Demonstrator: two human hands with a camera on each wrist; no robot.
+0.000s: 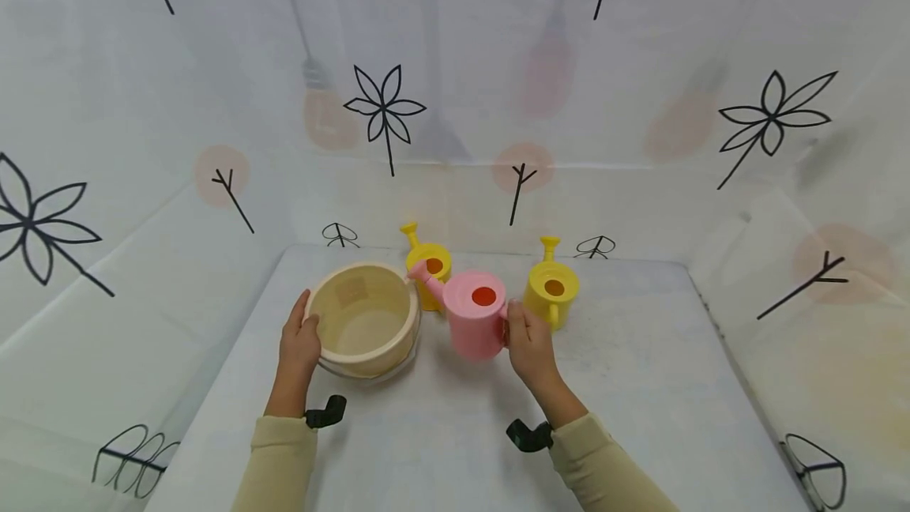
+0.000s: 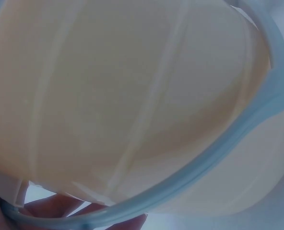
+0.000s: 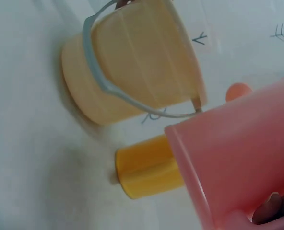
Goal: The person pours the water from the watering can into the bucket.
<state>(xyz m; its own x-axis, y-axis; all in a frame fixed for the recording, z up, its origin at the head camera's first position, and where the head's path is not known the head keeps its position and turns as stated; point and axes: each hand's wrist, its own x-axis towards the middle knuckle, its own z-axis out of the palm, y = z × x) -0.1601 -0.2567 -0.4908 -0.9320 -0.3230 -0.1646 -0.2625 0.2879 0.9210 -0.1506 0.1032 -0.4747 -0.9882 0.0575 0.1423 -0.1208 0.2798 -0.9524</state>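
Observation:
A cream bucket [image 1: 366, 366] with a grey handle [image 2: 180, 179] stands on the left half of the table. My left hand [image 1: 300, 342] holds its left side at the rim; in the left wrist view some fingers show behind the handle. My right hand [image 1: 529, 342] grips the handle of a pink watering can [image 1: 475, 330], lifted above the tabletop. The can's spout [image 1: 429, 281] points left, its tip at the bucket's right rim. Whether tip and rim touch, I cannot tell. The can's opening looks orange-red inside.
Behind the pink can stands one yellow watering can [image 1: 441, 253], partly hidden by it. Another yellow watering can [image 1: 562, 295] is just beyond my right hand. The white table [image 1: 426, 449] meets printed cloth walls [image 1: 455, 38] at the back and sides.

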